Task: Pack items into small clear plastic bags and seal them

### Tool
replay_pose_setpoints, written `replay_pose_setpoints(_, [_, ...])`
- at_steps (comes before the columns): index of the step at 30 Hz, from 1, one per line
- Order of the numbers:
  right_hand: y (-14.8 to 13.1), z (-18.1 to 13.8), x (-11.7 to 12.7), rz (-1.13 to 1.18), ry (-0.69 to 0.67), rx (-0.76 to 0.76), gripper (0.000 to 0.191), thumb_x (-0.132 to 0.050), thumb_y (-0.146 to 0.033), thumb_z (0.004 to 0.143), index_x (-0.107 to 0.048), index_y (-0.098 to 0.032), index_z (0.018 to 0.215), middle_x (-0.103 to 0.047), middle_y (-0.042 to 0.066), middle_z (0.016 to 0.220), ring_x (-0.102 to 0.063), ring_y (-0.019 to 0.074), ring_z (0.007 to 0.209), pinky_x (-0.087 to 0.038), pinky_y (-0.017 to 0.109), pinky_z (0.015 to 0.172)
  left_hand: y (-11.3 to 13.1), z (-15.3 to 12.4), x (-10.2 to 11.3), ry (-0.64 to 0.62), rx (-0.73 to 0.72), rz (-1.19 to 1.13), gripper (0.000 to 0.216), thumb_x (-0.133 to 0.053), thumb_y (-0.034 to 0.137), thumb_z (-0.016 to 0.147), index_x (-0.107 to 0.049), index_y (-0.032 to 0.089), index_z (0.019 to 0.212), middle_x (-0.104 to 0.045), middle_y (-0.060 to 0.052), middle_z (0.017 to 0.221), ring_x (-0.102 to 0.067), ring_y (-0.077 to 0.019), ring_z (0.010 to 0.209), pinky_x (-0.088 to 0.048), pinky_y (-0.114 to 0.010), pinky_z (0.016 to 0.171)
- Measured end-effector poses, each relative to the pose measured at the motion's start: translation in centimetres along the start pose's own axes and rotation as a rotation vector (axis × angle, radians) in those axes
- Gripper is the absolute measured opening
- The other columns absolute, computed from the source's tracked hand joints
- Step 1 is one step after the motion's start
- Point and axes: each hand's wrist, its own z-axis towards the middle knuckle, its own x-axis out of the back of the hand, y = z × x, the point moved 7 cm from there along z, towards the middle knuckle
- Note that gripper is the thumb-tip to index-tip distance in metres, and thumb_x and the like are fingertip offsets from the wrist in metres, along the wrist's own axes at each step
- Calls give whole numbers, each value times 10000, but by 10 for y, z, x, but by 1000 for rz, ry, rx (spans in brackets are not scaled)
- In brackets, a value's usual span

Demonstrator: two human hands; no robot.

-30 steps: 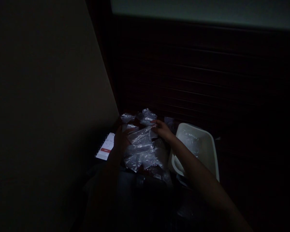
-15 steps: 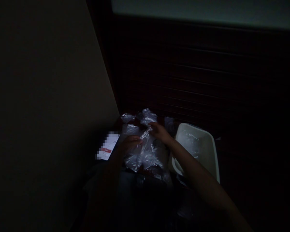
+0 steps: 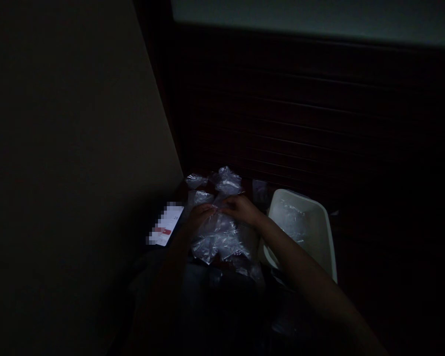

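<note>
Both hands meet over a heap of clear plastic bags in a very dark scene. My left hand (image 3: 202,213) has its fingers closed at the upper edge of a clear plastic bag (image 3: 222,223). Right beside it, my right hand (image 3: 241,207) pinches the same edge, its fingertips close to the left ones. More crumpled clear bags (image 3: 205,247) lie below the hands, and others (image 3: 228,180) lie just beyond them. What the bags contain is too dim to make out.
A pale plastic bin (image 3: 321,237) with clear plastic (image 3: 291,217) inside stands to the right, under my right forearm. A lit phone (image 3: 168,225) lies at the left. A light wall (image 3: 77,123) rises on the left, and dark slatted panelling (image 3: 300,109) stands behind.
My right hand has come down and left towards my left hand. The fingertips of both hands are now together at the bag's edge, where they were apart before.
</note>
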Motion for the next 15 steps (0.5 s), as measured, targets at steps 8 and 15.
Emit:
replay_pose_setpoints(8, [4,0,-6,12,-51,-9,308,-623,-376,728,-665,-158,941,-678,72,894,-612,199,784,-438,290,712,-3,5,-1,39,-48,-50,243,-626,408,686,-653,174,746,-579,-5,619,-492,-119,524,-353,-230,474])
replay_pose_setpoints(15, [2,0,-3,9,-25,-19,274,-615,-368,736,-671,-164,910,-676,66,874,-610,192,777,-435,285,713,0,1,-4,18,-11,-140,220,-626,399,695,-630,185,744,-570,5,628,-506,-116,536,-372,-224,479])
